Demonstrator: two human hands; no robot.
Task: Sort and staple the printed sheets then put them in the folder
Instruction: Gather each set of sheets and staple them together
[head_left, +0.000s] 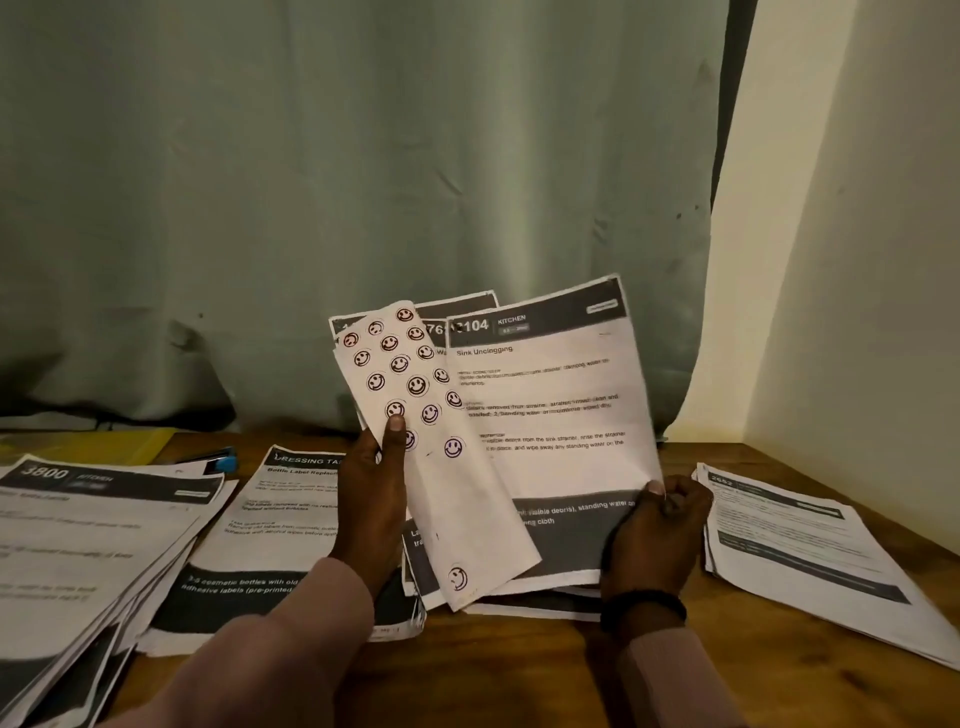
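Note:
My left hand (371, 499) holds a narrow sheet of smiley stickers (447, 467) upright together with a stack of printed sheets behind it, thumb pressed on the sticker sheet. My right hand (657, 530) pinches the lower right edge of the front printed sheet (550, 405), headed "KITCHEN, Sink Unclogging", and peels it away from the stack. The stack's bottom edge rests on the wooden table (519, 670). A yellow folder (88, 446) lies at the far left, and a blue stapler (221, 461) sits beside it, partly hidden by paper.
A thick pile of printed sheets (78, 540) spreads across the left of the table. Another sheet pile (260, 540) lies left of centre, and a third pile (800, 545) sits on the right. A green curtain (363, 182) hangs behind, with a wall (857, 260) at the right.

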